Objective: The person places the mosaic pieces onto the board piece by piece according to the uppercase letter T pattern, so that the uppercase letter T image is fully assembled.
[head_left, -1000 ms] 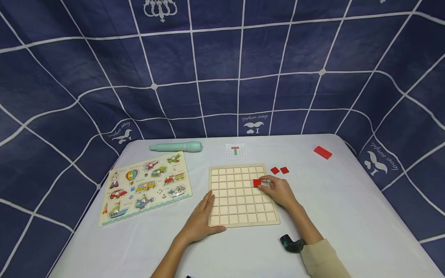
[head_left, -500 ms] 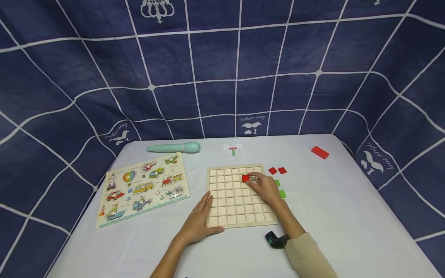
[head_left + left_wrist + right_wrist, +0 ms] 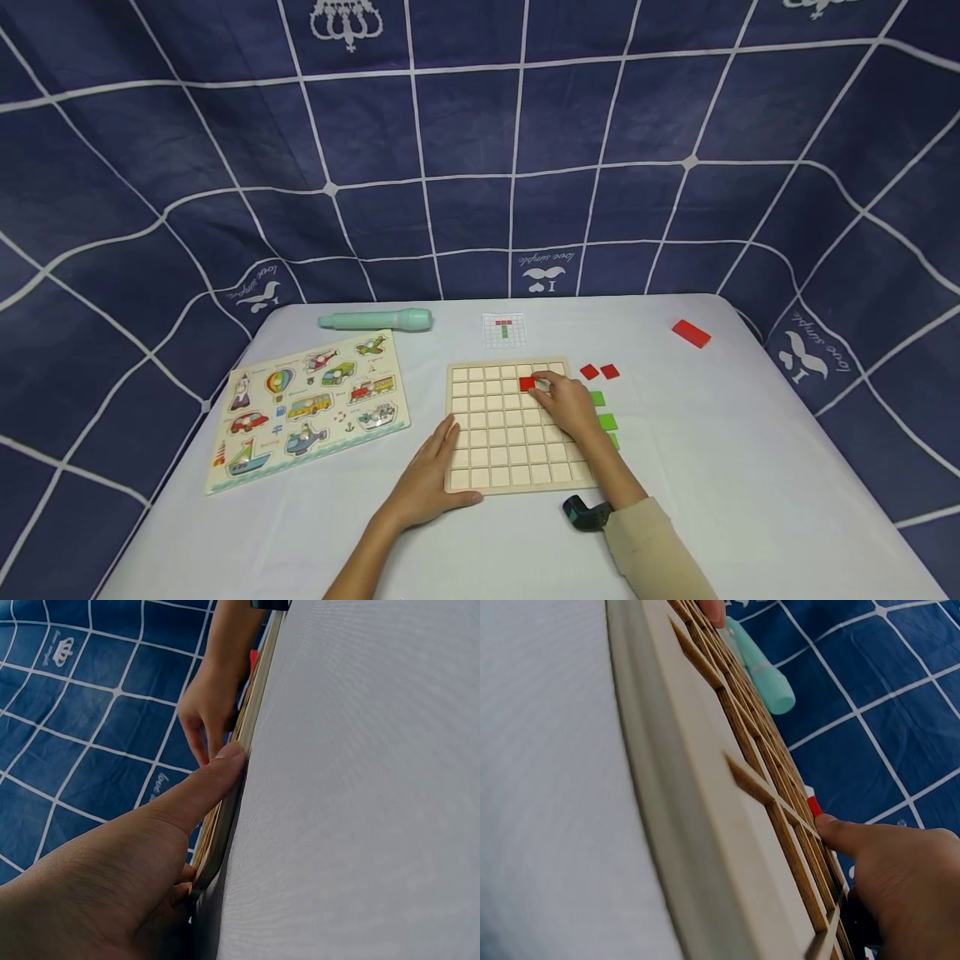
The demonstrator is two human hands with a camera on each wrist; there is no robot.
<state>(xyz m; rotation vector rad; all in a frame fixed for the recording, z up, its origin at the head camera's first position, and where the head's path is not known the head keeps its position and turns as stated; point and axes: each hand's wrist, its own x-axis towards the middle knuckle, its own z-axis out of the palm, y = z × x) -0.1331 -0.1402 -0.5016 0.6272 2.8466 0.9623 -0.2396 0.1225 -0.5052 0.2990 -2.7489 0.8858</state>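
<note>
A wooden grid board (image 3: 498, 490) lies in the middle of the white table. My left hand (image 3: 427, 479) rests at its near left corner, thumb along the near edge and fingers straight along the left side. In the left wrist view the thumb presses the board's rim. My right hand (image 3: 566, 406) reaches over the board's right side and pinches a small red square tile (image 3: 527, 384) between thumb and index finger. That tile lies over a cell in the second row from the back. In the right wrist view the tile's red edge shows beside the thumb.
Two red tiles (image 3: 600, 372) and several green tiles (image 3: 607, 422) lie right of the board. A printed pattern card (image 3: 504, 331) is behind it. A picture puzzle (image 3: 307, 408) lies left, a mint-green tube (image 3: 378, 320) back left, and a red block (image 3: 691, 333) back right.
My right hand has moved the red tile left and slightly back over the board, then stayed nearly in place. Green tiles have come into view beside the right forearm. My left hand has stayed put.
</note>
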